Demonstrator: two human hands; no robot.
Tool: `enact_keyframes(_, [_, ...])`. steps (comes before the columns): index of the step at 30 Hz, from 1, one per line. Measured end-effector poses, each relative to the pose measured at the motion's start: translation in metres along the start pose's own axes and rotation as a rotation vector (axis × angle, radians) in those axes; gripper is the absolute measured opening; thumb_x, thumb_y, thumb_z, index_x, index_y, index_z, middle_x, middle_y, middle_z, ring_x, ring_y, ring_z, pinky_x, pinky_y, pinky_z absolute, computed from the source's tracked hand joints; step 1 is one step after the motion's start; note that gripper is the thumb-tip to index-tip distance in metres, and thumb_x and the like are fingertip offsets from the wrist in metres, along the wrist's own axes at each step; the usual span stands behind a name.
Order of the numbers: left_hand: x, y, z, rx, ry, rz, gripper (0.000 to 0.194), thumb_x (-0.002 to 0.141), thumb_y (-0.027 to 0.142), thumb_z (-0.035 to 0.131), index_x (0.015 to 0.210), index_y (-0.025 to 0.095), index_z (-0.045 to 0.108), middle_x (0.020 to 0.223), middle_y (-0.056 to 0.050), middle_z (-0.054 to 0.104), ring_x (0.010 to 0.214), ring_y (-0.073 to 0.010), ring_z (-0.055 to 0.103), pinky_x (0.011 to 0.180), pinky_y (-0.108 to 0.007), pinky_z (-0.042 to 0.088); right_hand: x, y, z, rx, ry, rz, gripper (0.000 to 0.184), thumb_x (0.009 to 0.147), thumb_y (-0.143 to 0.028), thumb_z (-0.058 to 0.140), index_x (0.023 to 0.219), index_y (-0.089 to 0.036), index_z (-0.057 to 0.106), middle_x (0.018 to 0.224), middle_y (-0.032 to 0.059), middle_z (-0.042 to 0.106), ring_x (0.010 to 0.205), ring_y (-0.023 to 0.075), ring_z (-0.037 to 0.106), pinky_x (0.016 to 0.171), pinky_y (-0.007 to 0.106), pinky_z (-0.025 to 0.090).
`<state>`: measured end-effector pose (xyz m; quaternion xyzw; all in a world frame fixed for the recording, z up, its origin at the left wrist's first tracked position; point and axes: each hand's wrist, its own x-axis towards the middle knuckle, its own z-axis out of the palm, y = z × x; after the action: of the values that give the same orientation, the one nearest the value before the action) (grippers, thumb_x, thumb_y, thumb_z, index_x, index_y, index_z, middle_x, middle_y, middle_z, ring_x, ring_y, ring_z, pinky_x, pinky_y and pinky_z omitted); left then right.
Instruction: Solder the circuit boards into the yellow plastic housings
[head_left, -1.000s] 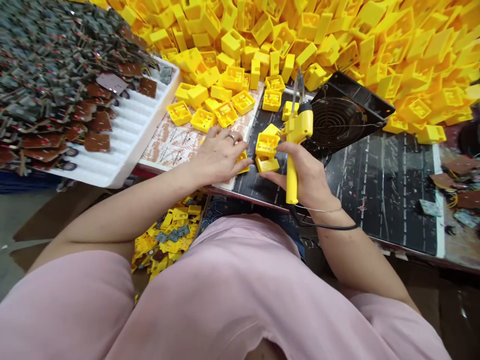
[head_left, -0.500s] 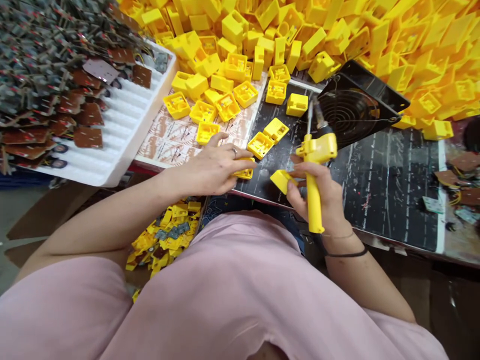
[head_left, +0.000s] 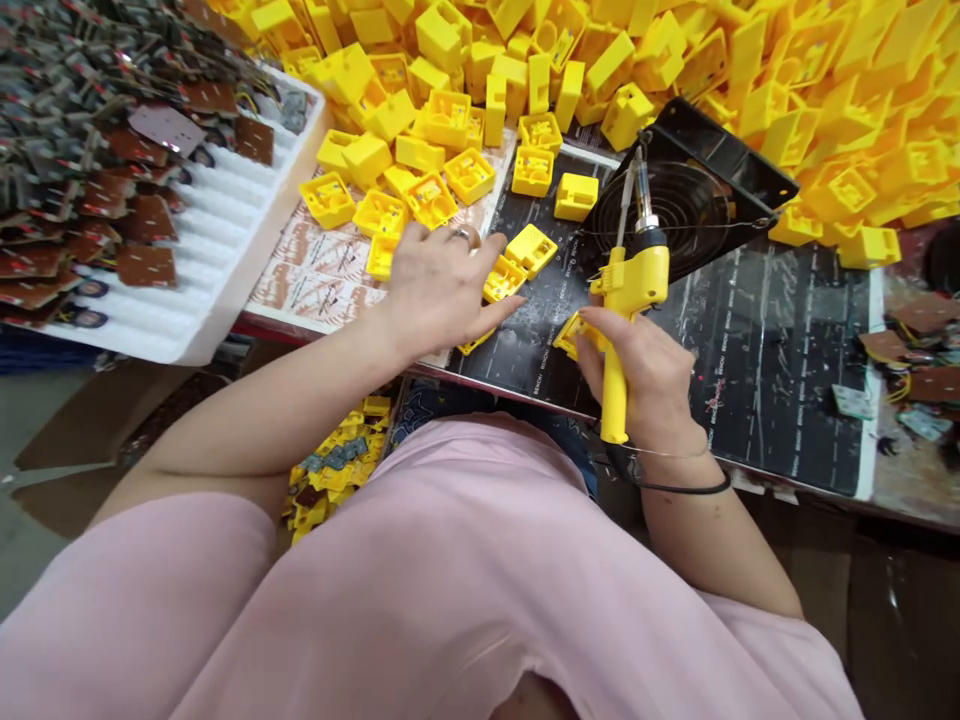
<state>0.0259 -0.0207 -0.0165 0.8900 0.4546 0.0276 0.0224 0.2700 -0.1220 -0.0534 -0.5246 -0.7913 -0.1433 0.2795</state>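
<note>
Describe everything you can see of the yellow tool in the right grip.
The tool has a yellow, plastic-looking body and a straight yellow handle, its end towards the person. Ahead of a dark collar is a slim, shiny tip, with a thin rod alongside; both point away, overlapping the fan in view. The right grip holds it above the bench. Whether it's hot can't be told.
</note>
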Motion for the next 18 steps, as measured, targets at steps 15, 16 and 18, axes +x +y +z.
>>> enact_keyframes(15, [-0.036,-0.019,-0.008,-0.059,-0.095,0.274,0.089,0.095,0.055,0.066,0.169,0.015,0.036,0.167,-0.020,0.052,0.145,-0.0409,0.056,0.116,-0.054,0.049,-0.021,0.008,-0.006,0.333,-0.150,-0.007,0.042,0.101,-0.032,0.073,0.141,-0.026,0.062,0.113,0.0086,0.079,0.104,0.0260,0.080,0.088,0.035,0.065])
enact_keyframes(16, [-0.039,-0.023,-0.007,-0.038,-0.114,0.245,0.089,0.095,0.057,0.067,0.168,0.015,0.038,0.161,-0.020,0.057,0.140,-0.0412,0.060,0.113,-0.053,0.052,-0.020,0.007,-0.006,0.345,-0.139,-0.014,0.044,0.100,-0.031,0.075,0.141,-0.026,0.061,0.115,0.0088,0.079,0.105,0.0255,0.080,0.088,0.034,0.065])
enact_keyframes(18, [-0.043,-0.026,-0.007,0.005,-0.170,0.202,0.083,0.097,0.053,0.064,0.167,0.015,0.041,0.149,-0.020,0.067,0.126,-0.0390,0.069,0.104,-0.050,0.057,-0.018,0.005,-0.007,0.365,-0.128,-0.025,0.048,0.097,-0.029,0.078,0.142,-0.026,0.060,0.121,0.0087,0.079,0.104,0.0243,0.080,0.088,0.034,0.065])
